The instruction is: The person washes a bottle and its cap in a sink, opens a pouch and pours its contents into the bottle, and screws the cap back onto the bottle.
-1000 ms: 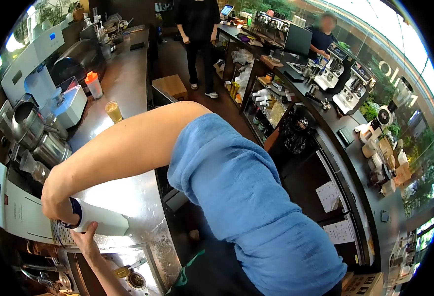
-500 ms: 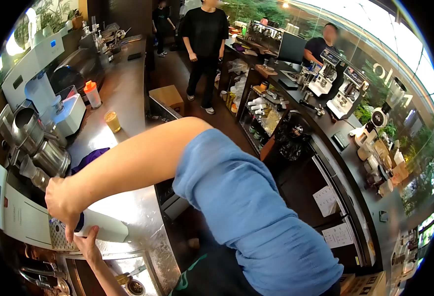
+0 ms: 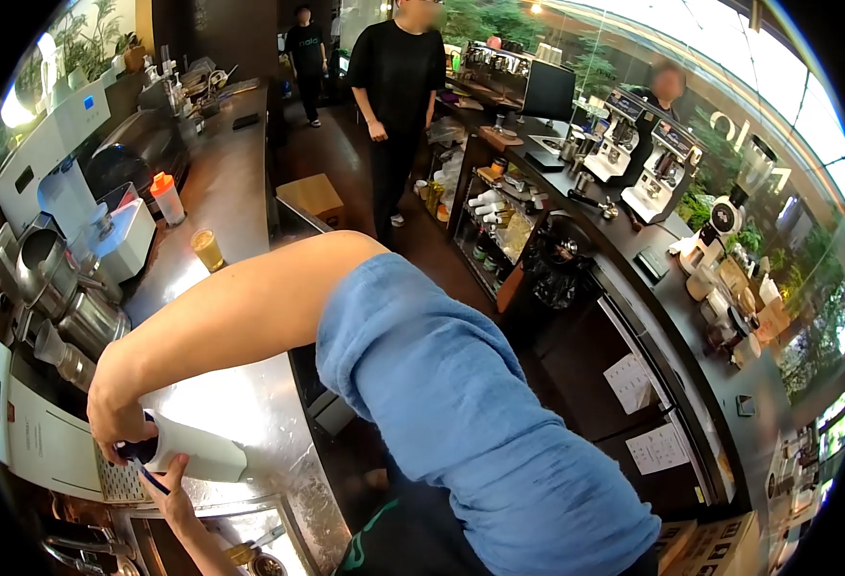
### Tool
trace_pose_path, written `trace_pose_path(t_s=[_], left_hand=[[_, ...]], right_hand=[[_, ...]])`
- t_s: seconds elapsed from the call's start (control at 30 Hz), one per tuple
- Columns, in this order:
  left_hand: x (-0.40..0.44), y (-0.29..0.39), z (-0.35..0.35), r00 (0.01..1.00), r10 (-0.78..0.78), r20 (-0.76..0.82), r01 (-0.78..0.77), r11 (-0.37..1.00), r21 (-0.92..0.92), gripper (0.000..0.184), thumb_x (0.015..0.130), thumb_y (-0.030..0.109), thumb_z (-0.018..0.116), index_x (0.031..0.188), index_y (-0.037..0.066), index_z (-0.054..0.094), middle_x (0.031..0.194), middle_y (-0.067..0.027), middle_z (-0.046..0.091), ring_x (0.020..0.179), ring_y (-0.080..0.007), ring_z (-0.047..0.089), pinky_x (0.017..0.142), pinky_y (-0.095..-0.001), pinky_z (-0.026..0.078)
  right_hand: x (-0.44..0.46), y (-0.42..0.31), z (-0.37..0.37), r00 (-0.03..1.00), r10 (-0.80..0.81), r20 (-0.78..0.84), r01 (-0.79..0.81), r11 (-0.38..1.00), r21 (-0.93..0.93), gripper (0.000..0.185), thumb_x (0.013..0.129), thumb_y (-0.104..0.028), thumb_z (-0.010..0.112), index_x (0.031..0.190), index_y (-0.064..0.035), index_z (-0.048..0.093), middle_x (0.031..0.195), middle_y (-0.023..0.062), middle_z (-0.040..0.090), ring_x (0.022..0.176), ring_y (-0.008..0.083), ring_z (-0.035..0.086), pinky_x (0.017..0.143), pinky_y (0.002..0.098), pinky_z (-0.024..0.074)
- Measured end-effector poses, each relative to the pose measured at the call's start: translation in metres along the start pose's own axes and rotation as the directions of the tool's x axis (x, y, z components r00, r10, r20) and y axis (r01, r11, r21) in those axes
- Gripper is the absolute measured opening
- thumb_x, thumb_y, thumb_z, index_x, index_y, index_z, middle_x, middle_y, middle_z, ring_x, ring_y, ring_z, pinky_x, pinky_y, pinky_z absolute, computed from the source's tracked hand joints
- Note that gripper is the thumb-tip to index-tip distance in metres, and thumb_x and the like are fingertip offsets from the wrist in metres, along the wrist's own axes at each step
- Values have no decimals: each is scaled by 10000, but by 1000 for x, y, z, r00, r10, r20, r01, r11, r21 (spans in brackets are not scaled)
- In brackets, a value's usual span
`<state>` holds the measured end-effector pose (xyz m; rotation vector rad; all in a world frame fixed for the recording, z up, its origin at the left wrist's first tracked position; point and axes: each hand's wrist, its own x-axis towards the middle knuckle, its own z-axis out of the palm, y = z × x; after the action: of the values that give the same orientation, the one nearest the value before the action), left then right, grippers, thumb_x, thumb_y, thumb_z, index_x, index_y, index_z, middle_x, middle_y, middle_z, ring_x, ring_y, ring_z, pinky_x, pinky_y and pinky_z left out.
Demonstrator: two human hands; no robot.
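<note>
A white cylindrical container [image 3: 202, 451] lies tilted over the steel counter beside the sink, its dark blue end toward the left. My right hand [image 3: 118, 394] reaches across from above, fingers curled round the dark blue lid [image 3: 137, 449]. From below, my left hand [image 3: 175, 494] grips the container near that end, thumb on its white side. A thin dark blue edge shows between the hands; whether it is apart from the container I cannot tell.
Behind my right arm are a glass of brown drink [image 3: 207, 250], an orange-capped bottle [image 3: 167, 199] and a metal pitcher [image 3: 48, 264]. The sink [image 3: 283, 523] is below. A person in black [image 3: 398, 86] stands in the aisle; coffee machines [image 3: 657, 173] line the right counter.
My right hand's fingers have shifted lower round the lid, and the blue edge now shows beside my left hand. The view has shifted. The person in the aisle appears nearer.
</note>
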<state>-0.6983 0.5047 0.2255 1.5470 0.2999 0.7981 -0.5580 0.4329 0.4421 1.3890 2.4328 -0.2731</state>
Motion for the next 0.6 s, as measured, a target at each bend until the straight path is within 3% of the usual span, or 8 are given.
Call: trace_pose_path(t_s=[0.1,0.2,0.23,0.33,0.37,0.5,0.53,0.6], left_hand=[[2,12,-1,995,-51,84,48,998,28,590,745,87,730,1251,-16,445,1156,-91,534,1069,-214,497,986,-348,329],[3,2,-8,995,-64,79,62,998,24,629,744,80,739,1278,-18,424,1188,-93,513,1095,-217,482,1008,-347,310],[4,-3,-12,995,-62,72,61,998,14,641,744,79,740,1289,-17,416,1198,-92,507,1106,-219,475,1012,-349,305],[1,-4,-7,999,-45,18,45,999,15,715,745,60,741,1351,-2,367,1284,-96,464,1175,-231,434,1039,-367,279],[-2,0,-6,999,-51,4,51,999,7,731,742,55,743,1361,1,357,1301,-97,456,1184,-233,428,1045,-370,274],[4,-10,-10,1000,-31,-3,31,999,-34,782,725,13,738,1390,10,327,1355,-113,421,1202,-238,425,1038,-378,309],[1,-11,-10,1000,-12,-22,12,999,-33,785,723,6,736,1392,9,325,1355,-114,420,1200,-238,427,1029,-376,322],[2,-4,-17,995,-104,1,102,978,181,776,702,106,736,1353,-50,343,1283,-122,482,1131,-228,483,948,-336,396]], right_hand=[[24,18,14,990,-141,-24,137,985,-107,774,594,-73,623,1336,-240,478,1219,110,537,1104,309,520,897,433,462],[40,20,36,963,-125,-240,57,961,-272,617,696,-205,683,1290,-240,523,1200,50,582,1082,286,550,907,437,447],[17,3,35,943,-4,-332,-98,952,-289,651,702,-381,708,1299,-207,514,1187,52,589,1094,281,558,898,439,453],[-16,-31,19,913,309,-267,-347,931,-109,708,674,-516,713,1270,-175,539,1145,58,619,1033,275,599,852,416,481],[-10,-26,20,914,318,-251,-352,931,-101,655,684,-598,673,1138,-127,634,1036,58,671,953,264,639,803,392,502],[-4,-15,28,903,249,-350,-325,928,-180,566,711,-626,616,890,-100,725,937,66,700,903,246,657,765,390,515],[0,-10,32,907,247,-340,-324,927,-189,548,711,-608,625,895,-101,724,946,76,699,891,252,658,750,388,519],[-17,-19,20,920,259,-294,-300,948,-105,474,704,-530,657,917,-110,710,953,100,693,866,269,660,715,389,530]])
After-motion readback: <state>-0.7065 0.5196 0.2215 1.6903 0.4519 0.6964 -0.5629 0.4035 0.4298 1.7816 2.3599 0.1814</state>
